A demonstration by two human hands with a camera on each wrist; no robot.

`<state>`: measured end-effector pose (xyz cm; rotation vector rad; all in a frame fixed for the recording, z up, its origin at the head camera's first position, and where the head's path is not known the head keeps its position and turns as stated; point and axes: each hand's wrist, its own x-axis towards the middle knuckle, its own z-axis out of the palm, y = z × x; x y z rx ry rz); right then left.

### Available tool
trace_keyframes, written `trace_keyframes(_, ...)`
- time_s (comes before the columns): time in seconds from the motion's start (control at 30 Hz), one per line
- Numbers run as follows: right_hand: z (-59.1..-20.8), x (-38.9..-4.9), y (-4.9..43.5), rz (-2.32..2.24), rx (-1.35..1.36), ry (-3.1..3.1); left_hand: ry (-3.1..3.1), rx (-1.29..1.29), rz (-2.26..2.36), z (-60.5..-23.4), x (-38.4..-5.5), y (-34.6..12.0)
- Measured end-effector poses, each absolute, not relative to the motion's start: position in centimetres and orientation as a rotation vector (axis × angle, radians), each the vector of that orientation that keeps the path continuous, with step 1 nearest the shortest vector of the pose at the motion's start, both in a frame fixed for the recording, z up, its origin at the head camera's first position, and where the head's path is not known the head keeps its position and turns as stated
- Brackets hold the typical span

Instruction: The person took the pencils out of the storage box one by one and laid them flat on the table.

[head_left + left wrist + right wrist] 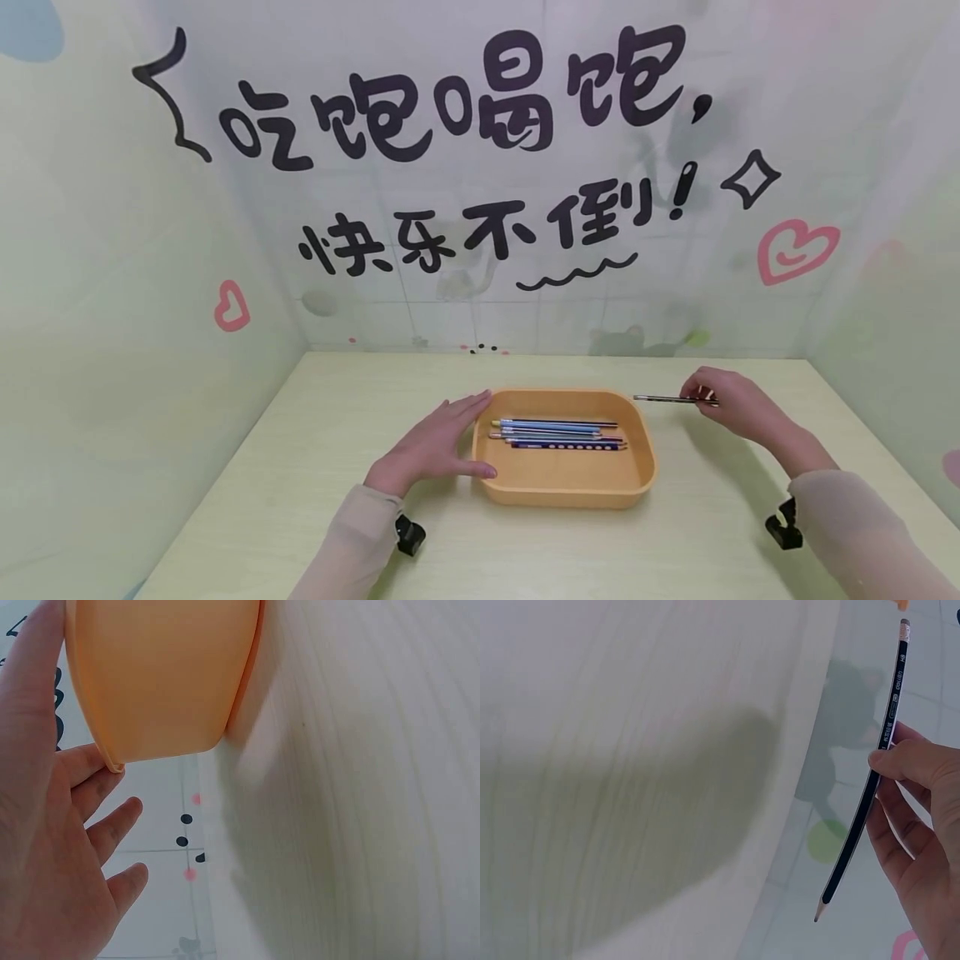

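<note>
An orange tray [566,498] stands on the table with several pencils [558,433] lying lengthwise inside, some light blue, some dark. My left hand [435,442] spreads across its left end, the thumb at the near part of the rim and the fingertips at the far left corner. In the left wrist view, the fingers [112,829] are fairly straight and fanned beside the tray's corner. To the right of the tray, my right hand [727,400] pinches a black pencil [862,806] between thumb and fingers, raised over the table. Its eraser end points toward the tray, its sharpened tip away.
The pale wooden table [360,392] is closed in by a printed back wall [525,325] and a side wall on each side. Black wrist cameras, such as the right one [783,525], hang under both sleeves.
</note>
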<state>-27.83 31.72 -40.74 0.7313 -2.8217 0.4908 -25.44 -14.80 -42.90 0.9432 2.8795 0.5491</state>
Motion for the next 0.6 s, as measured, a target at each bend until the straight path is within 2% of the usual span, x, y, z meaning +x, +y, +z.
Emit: trace_keyframes(0.6, -43.4, -29.2, 32.9, 0.534, 0.704, -2.887, 2.88, 0.93, 0.532, -42.8, -25.3, -14.8)
